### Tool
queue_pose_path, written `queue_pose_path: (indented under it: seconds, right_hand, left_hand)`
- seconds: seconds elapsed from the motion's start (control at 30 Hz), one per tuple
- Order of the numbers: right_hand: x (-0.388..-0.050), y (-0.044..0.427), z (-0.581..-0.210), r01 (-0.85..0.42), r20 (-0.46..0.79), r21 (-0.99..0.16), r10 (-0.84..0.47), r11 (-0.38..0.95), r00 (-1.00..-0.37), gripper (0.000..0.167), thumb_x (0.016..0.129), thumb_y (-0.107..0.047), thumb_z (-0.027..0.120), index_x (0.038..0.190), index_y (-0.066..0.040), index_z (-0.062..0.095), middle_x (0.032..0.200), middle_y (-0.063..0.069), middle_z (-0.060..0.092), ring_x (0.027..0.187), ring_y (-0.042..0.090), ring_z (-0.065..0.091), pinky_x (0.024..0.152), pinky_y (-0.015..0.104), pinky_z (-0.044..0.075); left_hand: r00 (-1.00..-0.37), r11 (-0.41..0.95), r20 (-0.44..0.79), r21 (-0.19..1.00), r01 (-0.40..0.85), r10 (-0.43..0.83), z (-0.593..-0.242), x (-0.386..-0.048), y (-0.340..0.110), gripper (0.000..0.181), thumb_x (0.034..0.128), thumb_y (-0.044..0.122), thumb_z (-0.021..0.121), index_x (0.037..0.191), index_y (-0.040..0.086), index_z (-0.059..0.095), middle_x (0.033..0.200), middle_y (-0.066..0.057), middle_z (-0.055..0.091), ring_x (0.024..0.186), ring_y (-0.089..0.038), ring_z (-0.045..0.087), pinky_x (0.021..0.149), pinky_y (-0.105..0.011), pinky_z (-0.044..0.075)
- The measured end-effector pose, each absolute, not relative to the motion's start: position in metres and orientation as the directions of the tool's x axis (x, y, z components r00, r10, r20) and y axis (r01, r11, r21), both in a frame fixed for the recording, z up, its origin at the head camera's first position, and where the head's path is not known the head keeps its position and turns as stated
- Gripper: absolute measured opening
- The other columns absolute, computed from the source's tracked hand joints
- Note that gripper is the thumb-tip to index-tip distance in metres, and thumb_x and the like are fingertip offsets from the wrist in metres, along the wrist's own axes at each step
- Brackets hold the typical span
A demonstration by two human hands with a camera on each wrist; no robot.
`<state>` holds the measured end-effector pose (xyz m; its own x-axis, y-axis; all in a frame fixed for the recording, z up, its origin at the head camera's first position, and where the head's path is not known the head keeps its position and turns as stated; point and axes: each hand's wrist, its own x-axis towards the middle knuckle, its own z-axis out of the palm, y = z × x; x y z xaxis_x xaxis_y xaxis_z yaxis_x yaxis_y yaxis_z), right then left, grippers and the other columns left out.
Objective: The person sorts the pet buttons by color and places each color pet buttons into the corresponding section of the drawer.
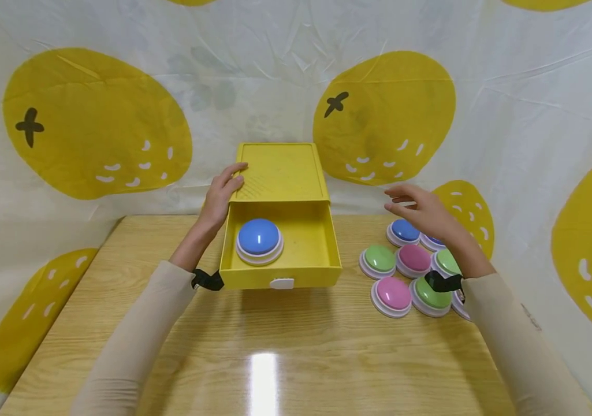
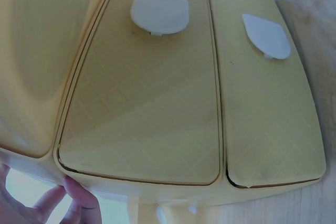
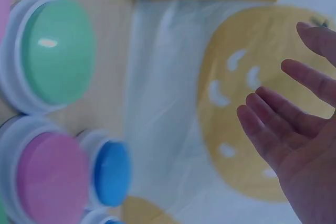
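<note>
A yellow drawer box (image 1: 282, 170) stands at the back of the table, its top drawer (image 1: 316, 277) pulled out. Inside the drawer, on the left, sits a blue domed push button (image 1: 259, 238) on a white base. My left hand (image 1: 219, 196) rests on the box's upper left edge; in the left wrist view its fingertips (image 2: 83, 199) touch the box's side edge. Raised above the loose buttons at the right, my right hand (image 1: 420, 211) holds nothing. Its fingers are apart and loosely bent in the right wrist view, near no object.
Several push buttons stand grouped on the table (image 1: 285, 323) right of the box, among them a light green one (image 1: 380, 259), a pink one (image 1: 393, 293) and a blue one (image 1: 405, 231). Lower drawers with white handles (image 2: 160, 13) are closed. A fruit-patterned curtain (image 1: 254, 69) hangs behind.
</note>
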<state>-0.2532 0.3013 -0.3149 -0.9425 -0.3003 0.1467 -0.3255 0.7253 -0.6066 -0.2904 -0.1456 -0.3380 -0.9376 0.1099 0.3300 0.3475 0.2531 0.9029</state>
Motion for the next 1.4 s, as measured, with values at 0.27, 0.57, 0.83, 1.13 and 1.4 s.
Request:
queue_pose_path:
  seconds: [0.27,0.57,0.83,1.13,1.4]
  right_hand:
    - [-0.271,0.325,-0.346,-0.244,0.052,-0.595,-0.266,0.766,-0.963,0.053,0.106,-0.036,0.058,0.145,-0.001,0.053,0.145,0.025,0.055,0.135,0.045,0.050,0.113,0.064,0.040]
    - [-0.288,0.344,-0.376,-0.195,-0.038,-0.544,-0.256,0.816,-0.966,0.061,0.104,-0.039,0.060,0.149,0.001,0.047,0.153,0.030,0.045,0.142,0.053,0.038,0.114,0.069,0.033]
    - [-0.290,0.349,-0.391,-0.171,-0.098,-0.516,-0.256,0.840,-0.962,0.063,0.104,-0.037,0.061,0.152,0.001,0.042,0.155,0.033,0.042,0.140,0.054,0.040,0.110,0.069,0.038]
    - [-0.293,0.350,-0.398,-0.127,-0.142,-0.485,-0.221,0.865,-0.965,0.062,0.104,-0.035,0.061,0.150,0.002,0.043,0.150,0.035,0.046,0.134,0.054,0.044,0.111,0.070,0.037]
    - [-0.294,0.348,-0.400,-0.122,-0.170,-0.437,-0.215,0.891,-0.962,0.065,0.104,-0.037,0.061,0.149,0.007,0.043,0.149,0.037,0.045,0.134,0.055,0.042,0.113,0.071,0.032]
  left_hand:
    - [-0.938,0.247,0.324,0.905,0.346,0.125,-0.339,-0.291,-0.144,0.049,0.1090,0.032,0.045,0.154,0.014,0.050,0.155,-0.020,0.042,0.132,-0.035,0.038,0.116,-0.052,0.027]
    - [-0.937,0.252,0.330,0.903,0.348,0.112,-0.340,-0.291,-0.144,0.048,0.1087,0.032,0.045,0.153,0.014,0.052,0.151,-0.020,0.044,0.131,-0.035,0.038,0.114,-0.052,0.029]
    - [-0.935,0.229,0.337,0.907,0.354,0.114,-0.340,-0.290,-0.144,0.047,0.1085,0.030,0.046,0.151,0.011,0.052,0.152,-0.021,0.043,0.131,-0.035,0.037,0.114,-0.054,0.029]
    - [-0.927,0.230,0.356,0.898,0.375,0.121,-0.338,-0.290,-0.145,0.048,0.1077,0.029,0.046,0.151,0.009,0.052,0.153,-0.022,0.044,0.130,-0.035,0.040,0.114,-0.052,0.031]
    - [-0.921,0.215,0.368,0.896,0.388,0.125,-0.337,-0.290,-0.145,0.048,0.1077,0.026,0.046,0.151,0.007,0.053,0.154,-0.020,0.046,0.129,-0.035,0.043,0.114,-0.051,0.032]
